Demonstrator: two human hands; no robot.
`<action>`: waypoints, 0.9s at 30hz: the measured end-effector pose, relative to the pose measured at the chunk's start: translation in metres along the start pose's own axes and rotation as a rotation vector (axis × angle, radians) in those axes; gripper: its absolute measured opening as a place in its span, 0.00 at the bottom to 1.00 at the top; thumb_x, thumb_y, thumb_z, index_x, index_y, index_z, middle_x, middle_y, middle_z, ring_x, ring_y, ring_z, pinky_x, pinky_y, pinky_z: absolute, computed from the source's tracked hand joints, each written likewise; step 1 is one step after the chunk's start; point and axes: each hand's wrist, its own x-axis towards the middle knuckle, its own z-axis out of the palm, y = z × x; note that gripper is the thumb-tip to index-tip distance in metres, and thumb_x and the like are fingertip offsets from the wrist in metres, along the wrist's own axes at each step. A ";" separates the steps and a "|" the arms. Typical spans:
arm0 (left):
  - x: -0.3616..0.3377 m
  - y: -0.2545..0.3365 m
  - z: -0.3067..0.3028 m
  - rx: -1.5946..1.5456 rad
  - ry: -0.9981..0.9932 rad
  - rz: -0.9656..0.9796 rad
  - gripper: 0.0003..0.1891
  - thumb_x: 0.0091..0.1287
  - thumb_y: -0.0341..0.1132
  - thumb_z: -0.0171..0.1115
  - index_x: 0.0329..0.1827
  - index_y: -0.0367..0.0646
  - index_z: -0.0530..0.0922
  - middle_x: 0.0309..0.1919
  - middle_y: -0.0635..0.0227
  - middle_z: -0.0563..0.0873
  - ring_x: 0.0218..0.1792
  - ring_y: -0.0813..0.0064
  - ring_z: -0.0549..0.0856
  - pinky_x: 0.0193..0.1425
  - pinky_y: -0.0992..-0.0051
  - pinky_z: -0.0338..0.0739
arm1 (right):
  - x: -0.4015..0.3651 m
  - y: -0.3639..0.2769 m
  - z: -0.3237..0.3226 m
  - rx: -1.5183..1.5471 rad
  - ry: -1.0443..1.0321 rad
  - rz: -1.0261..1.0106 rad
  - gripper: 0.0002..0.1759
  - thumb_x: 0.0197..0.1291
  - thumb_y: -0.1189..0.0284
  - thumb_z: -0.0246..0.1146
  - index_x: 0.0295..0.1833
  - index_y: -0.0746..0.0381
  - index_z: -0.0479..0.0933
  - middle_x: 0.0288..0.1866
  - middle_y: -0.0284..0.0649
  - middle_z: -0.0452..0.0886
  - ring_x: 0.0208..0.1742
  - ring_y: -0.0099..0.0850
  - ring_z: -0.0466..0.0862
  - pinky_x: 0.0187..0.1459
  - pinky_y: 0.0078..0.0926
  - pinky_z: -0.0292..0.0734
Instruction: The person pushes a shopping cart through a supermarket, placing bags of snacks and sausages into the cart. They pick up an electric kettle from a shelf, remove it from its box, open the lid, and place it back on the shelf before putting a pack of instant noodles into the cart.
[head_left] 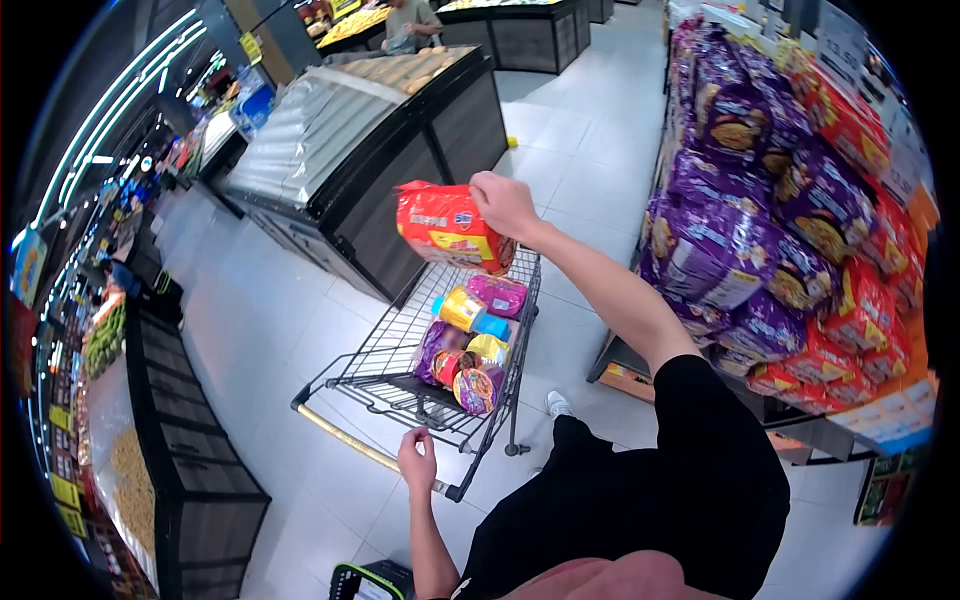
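Head view, supermarket aisle. Our right hand is stretched out far ahead, fingers clamped on the right end of a red snack bag; the bag hangs in the air over the far end of the shopping cart, not touching it. Our left hand is near us, fingers curled around the cart handle. In the cart we see a yellow canister, a pink pack just beside it, a purple pack and a round cup at the near end. Right of the cart stands a snack display stacked with purple and red bags. Far left of the cart is a dark produce bin, with another person beyond it. A green basket sits at the near edge.
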 end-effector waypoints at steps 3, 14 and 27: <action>0.009 0.043 -0.010 -0.414 0.006 0.029 0.30 0.66 0.23 0.58 0.72 0.41 0.61 0.65 0.59 0.71 0.61 0.68 0.76 0.60 0.69 0.74 | -0.008 -0.074 -0.081 0.101 0.123 -0.106 0.09 0.64 0.67 0.56 0.36 0.60 0.77 0.35 0.44 0.82 0.38 0.47 0.83 0.38 0.42 0.78; -0.081 0.193 0.037 -1.220 -0.609 0.126 0.69 0.49 0.56 0.80 0.80 0.55 0.31 0.76 0.59 0.51 0.75 0.54 0.59 0.74 0.45 0.63 | -0.128 -0.158 -0.255 0.015 -0.215 -0.200 0.06 0.59 0.70 0.59 0.34 0.60 0.78 0.30 0.44 0.82 0.34 0.45 0.83 0.36 0.39 0.77; -0.140 0.426 0.121 -1.165 -0.282 0.240 0.33 0.61 0.15 0.59 0.69 0.38 0.58 0.63 0.57 0.73 0.62 0.68 0.76 0.69 0.65 0.70 | -0.194 -0.122 -0.505 0.096 0.061 -0.142 0.18 0.61 0.70 0.62 0.56 0.63 0.76 0.46 0.45 0.79 0.48 0.40 0.82 0.49 0.34 0.77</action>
